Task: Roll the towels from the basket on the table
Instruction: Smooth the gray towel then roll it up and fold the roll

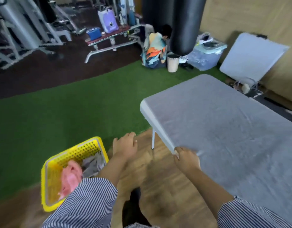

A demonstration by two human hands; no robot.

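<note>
Gym room w/ green turf (63, 112) and a wood floor strip (160, 183) under me. Grey folding table (150, 116) is standing to my right, w/ a grey towel (224, 129) lying spread flat over its top. My right hand (187, 159) is pinching that towel's near corner at the table's edge, fingers curled tight. My left hand (125, 145) is hovering left of the table, just off its leg, fingers loosely bent & holding nothing. Yellow basket (50, 168) is sitting on the floor further left of the table, w/ a pink towel (71, 178) and a grey one (92, 164) crumpled inside. Beyond the table's far end, a person in a colourful shirt (154, 50) is crouching by a black punching bag (186, 25).
</note>
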